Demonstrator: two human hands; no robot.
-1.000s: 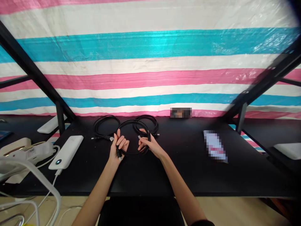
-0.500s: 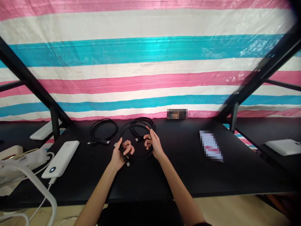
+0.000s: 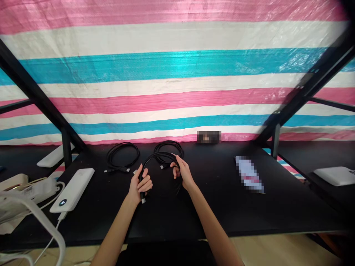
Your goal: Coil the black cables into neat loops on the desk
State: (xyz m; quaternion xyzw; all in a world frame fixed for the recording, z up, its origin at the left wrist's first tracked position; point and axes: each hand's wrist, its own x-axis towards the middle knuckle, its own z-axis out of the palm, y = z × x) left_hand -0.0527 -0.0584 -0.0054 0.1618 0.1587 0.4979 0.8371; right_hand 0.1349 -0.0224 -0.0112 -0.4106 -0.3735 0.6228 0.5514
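A looped black cable is held up between my two hands over the black table. My left hand wraps its fingers around the cable's left side, with a metal-tipped plug poking out below the fist. On the right side of the loop, my right hand grips the cable between thumb and fingers. Two more coiled black cables lie behind: a left coil with both plugs in front, and a right coil partly hidden by the held loop.
At left, a white power bank has a cable plugged in, beside a white power strip and a curved white tube. A blurred packet lies at right; a blurred dark box stands at the back. Black frame bars flank the table.
My left fingers have closed more tightly around the cable, and its plug now points straight down. The held loop has tipped and looks narrower. The view has shifted slightly upward.
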